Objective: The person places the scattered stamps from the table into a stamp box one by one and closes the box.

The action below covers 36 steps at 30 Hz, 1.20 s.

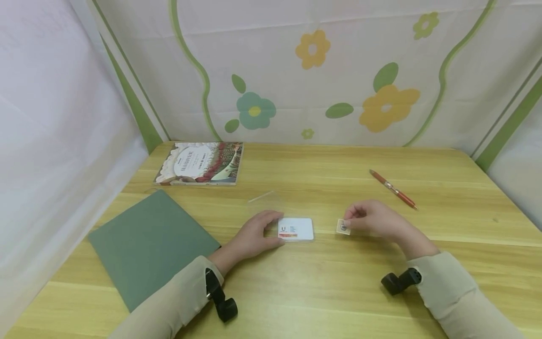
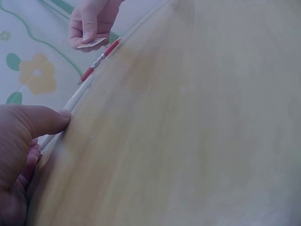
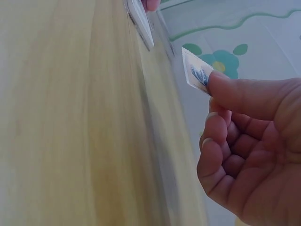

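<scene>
My left hand (image 1: 254, 235) holds the left end of a clear box of business cards (image 1: 301, 228) on the table, thumb at its near edge and fingers at its far edge. The top card is white with a small logo and a red strip. To the right, my right hand (image 1: 374, 219) pinches a small stamp (image 3: 196, 73) between thumb and fingers, a little above the table. Toothed edges and a blue mark show on the stamp in the right wrist view. In the left wrist view the card box is mostly hidden behind the left thumb (image 2: 44, 120).
A faint clear plastic lid (image 1: 264, 198) lies just behind the left hand. A dark green folder (image 1: 154, 245) is at the left, with a picture-covered book (image 1: 201, 163) behind it. Beyond the right hand lies a red pen (image 1: 394, 189). A flowered cloth (image 1: 288, 80) hangs along the back edge.
</scene>
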Available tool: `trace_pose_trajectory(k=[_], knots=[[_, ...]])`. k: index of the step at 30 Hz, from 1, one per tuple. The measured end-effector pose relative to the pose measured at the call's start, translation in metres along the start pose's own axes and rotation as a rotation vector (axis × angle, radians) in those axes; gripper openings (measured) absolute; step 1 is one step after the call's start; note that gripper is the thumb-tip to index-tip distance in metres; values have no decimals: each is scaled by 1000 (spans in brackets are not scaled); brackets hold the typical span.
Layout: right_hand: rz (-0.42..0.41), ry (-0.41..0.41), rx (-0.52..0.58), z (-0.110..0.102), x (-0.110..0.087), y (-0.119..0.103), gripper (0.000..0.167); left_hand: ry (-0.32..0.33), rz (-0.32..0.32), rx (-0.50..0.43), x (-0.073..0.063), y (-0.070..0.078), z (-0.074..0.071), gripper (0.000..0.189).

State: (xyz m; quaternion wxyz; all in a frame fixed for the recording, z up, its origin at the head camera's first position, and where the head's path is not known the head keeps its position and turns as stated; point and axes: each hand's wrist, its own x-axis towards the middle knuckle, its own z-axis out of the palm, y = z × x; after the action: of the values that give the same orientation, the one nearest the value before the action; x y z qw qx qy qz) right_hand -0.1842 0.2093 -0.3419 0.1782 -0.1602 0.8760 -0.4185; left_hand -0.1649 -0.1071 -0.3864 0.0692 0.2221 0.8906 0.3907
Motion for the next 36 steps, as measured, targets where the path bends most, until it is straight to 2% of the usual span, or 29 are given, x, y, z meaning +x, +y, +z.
trace_pose_trajectory(k=[10, 18, 31, 36], knots=[[-22, -12, 4, 6, 6, -9, 17, -2, 3, 6, 0, 0, 0, 58], [-8, -28, 3, 12, 12, -16, 17, -1, 4, -3, -1, -1, 0, 58], [-6, -37, -2, 32, 31, -25, 13, 0, 6, -1, -1, -2, 0, 59], [5, -43, 28, 40, 38, -26, 12, -4, 3, -4, 0, -2, 0, 59]])
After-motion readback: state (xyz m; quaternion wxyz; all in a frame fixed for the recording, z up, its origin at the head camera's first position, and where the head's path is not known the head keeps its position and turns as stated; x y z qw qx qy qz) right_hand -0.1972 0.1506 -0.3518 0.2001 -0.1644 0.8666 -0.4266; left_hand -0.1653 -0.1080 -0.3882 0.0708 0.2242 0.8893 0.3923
